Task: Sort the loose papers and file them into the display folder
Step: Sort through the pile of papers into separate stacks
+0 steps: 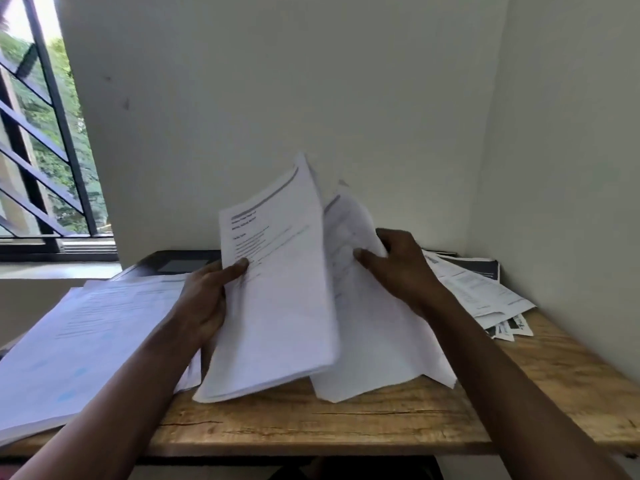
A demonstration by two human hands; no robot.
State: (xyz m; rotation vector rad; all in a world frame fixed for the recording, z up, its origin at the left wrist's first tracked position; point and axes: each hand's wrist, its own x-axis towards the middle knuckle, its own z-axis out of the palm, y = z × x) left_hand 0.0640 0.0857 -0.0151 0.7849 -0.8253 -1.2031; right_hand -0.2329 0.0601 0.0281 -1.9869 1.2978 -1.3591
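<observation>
- The left hand (207, 299) grips a thick sheaf of white printed sheets (277, 289) by its left edge. The thumb lies across the front page and the fingers are curled behind, holding it tilted up above the wooden plank worktop (346, 420).
- The right hand (398, 268) pinches a few curled white sheets (367, 323) just beside the sheaf. The thumb is in front and the fingers behind, and the sheets fan away to the right like pages being leafed apart. Their lower corners reach down to the worktop.
- A broad stack of white pages with pale blue marks (86, 334) lies flat on the left of the worktop and overhangs its near edge.
- A messy pile of black-and-white printed papers (478, 289) sits in the far right corner, against the wall.
- A black flat object with a grey rectangular panel (180, 263) lies at the back, partly under the left stack. It may be the display folder, but I cannot tell.
- Judged from this, the task is in its sorting stage. Papers are split into heaps, no sheet shows inside a sleeve, and all the filing seems left to do.
- A window with a black metal grille (41, 150) stands at far left.
</observation>
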